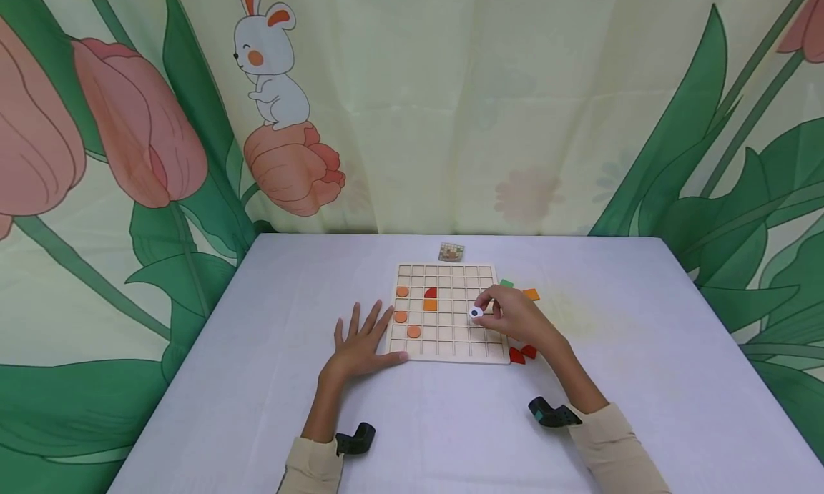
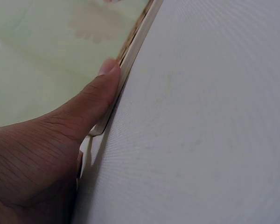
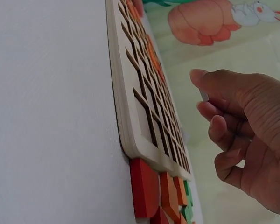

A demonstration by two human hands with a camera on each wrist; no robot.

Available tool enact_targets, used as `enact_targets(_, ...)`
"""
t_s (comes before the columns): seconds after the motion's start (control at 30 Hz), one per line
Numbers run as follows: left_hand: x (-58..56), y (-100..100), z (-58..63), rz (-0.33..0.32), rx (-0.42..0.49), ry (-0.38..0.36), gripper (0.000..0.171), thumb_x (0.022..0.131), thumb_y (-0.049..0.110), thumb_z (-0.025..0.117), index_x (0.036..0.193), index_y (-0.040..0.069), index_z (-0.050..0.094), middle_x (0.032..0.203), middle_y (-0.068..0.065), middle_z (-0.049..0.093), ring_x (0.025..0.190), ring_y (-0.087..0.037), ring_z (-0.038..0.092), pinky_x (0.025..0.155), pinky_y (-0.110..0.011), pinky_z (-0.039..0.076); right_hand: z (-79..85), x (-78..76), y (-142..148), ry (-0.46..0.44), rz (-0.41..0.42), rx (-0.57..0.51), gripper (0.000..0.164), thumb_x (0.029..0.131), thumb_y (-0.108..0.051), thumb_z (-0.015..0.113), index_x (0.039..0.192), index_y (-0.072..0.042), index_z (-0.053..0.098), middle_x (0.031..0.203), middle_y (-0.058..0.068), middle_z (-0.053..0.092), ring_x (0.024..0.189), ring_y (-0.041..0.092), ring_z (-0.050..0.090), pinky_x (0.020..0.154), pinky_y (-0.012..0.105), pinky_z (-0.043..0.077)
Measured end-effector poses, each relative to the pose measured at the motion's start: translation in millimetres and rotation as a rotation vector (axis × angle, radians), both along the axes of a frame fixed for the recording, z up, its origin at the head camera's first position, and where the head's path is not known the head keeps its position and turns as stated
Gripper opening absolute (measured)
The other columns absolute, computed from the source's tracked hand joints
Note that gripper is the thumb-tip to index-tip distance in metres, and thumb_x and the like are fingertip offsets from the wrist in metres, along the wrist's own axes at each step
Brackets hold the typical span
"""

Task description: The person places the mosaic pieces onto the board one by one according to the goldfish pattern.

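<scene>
A wooden grid board (image 1: 450, 347) lies on the table. Over its right part, my right hand (image 1: 518, 317) pinches a small white piece with a black dot (image 1: 476, 312) between thumb and forefinger. In the right wrist view the right hand (image 3: 252, 126) is above the board, with only a thin edge of the piece showing. At the board's left edge my left hand (image 1: 360, 347) lies with fingers spread, its thumb touching the front left corner. The left wrist view shows that thumb (image 2: 95, 98) along the board's side. Orange discs (image 1: 414, 331), an orange square (image 1: 430, 305) and a red piece (image 1: 430, 292) sit in the grid.
Loose red pieces (image 1: 517, 355), an orange piece (image 1: 531, 294) and a green piece (image 1: 507, 284) lie by the board's right side, partly behind the right hand. A small patterned card (image 1: 451, 252) is beyond the board. A printed curtain (image 1: 438, 122) hangs behind the table.
</scene>
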State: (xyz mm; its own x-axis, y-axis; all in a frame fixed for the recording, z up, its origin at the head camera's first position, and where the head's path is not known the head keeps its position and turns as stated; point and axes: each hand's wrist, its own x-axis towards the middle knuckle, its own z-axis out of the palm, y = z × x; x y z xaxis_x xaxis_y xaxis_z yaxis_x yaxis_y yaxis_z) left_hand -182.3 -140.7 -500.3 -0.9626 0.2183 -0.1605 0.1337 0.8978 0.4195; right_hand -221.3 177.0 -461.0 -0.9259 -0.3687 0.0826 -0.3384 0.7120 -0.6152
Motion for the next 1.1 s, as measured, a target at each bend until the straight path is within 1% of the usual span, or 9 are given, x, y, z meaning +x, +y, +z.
enact_targets(0.1, 0.0, -0.9, -0.6, -0.001, 0.004, 0.005, 0.098, 0.078, 0.069, 0.065, 0.157, 0.029, 0.022, 0.166, -0.001, 0.007, 0.151, -0.039, -0.01, 0.114, -0.067, -0.005, -2.4, -3.3, -10.5, -0.009, 0.005, -0.015, 0.026, 0.081, -0.027, 0.08, 0.1, -0.014, 0.067, 0.084, -0.002, 0.062, 0.069, 0.013, 0.05, 0.055, 0.021, 0.043)
enact_targets(0.27, 0.7, -1.4, 0.6, 0.0, 0.02, 0.008, 0.097, 0.079, 0.068, 0.066, 0.156, 0.029, 0.023, 0.166, -0.002, 0.008, 0.151, -0.039, -0.01, 0.114, -0.068, -0.006, -10.7, -8.3, -28.6, -0.021, 0.025, -0.032, 0.025, 0.081, -0.029, 0.08, 0.099, -0.016, 0.068, 0.088, -0.004, 0.064, 0.066, 0.013, 0.049, 0.054, 0.022, 0.042)
enact_targets(0.43, 0.4, -0.4, 2.2, 0.001, 0.001, 0.003, 0.097, 0.079, 0.068, 0.065, 0.156, 0.029, 0.022, 0.166, -0.002, 0.007, 0.151, -0.039, -0.01, 0.114, -0.068, -0.006, -18.8, -14.1, -43.8, -0.004, 0.053, -0.073, 0.025, 0.081, -0.028, 0.08, 0.098, -0.014, 0.069, 0.088, -0.003, 0.066, 0.063, 0.012, 0.049, 0.055, 0.023, 0.042)
enact_targets(0.57, -0.3, 0.0, 3.6, -0.002, -0.01, 0.003, 0.096, 0.079, 0.069, 0.064, 0.157, 0.03, 0.021, 0.167, -0.002, 0.007, 0.151, -0.039, -0.011, 0.114, -0.068, -0.006, -24.1, -18.1, -52.8, -0.016, 0.039, -0.102, 0.025, 0.081, -0.028, 0.081, 0.096, -0.013, 0.069, 0.085, -0.003, 0.065, 0.066, 0.012, 0.05, 0.058, 0.022, 0.043)
enact_targets(0.77, -0.1, -0.9, 5.0, -0.007, -0.003, -0.002, 0.096, 0.08, 0.068, 0.065, 0.157, 0.03, 0.021, 0.167, -0.001, 0.006, 0.151, -0.038, -0.012, 0.114, -0.067, -0.007, -29.5, -18.3, -64.2, -0.06, -0.008, -0.106, 0.025, 0.081, -0.029, 0.08, 0.096, -0.014, 0.068, 0.082, -0.003, 0.062, 0.068, 0.013, 0.051, 0.06, 0.023, 0.044)
enact_targets(0.93, -0.2, -1.6, 3.0, -0.006, -0.007, -0.007, 0.096, 0.08, 0.069, 0.064, 0.157, 0.03, 0.021, 0.167, -0.001, 0.006, 0.151, -0.038, -0.012, 0.114, -0.068, -0.007, -29.1, -15.2, -72.8, -0.059, -0.018, -0.083, 0.025, 0.08, -0.03, 0.081, 0.095, -0.015, 0.068, 0.081, -0.004, 0.061, 0.068, 0.013, 0.052, 0.062, 0.026, 0.045)
enact_targets(1.1, 1.3, -1.3, 3.7, -0.007, 0.005, -0.008, 0.095, 0.08, 0.067, 0.064, 0.157, 0.029, 0.021, 0.167, -0.002, 0.006, 0.151, -0.039, -0.012, 0.114, -0.068, -0.007, -31.1, -13.8, -77.9, -0.044, -0.037, -0.065, 0.024, 0.079, -0.031, 0.082, 0.093, -0.016, 0.068, 0.082, -0.005, 0.061, 0.069, 0.012, 0.052, 0.062, 0.026, 0.045)
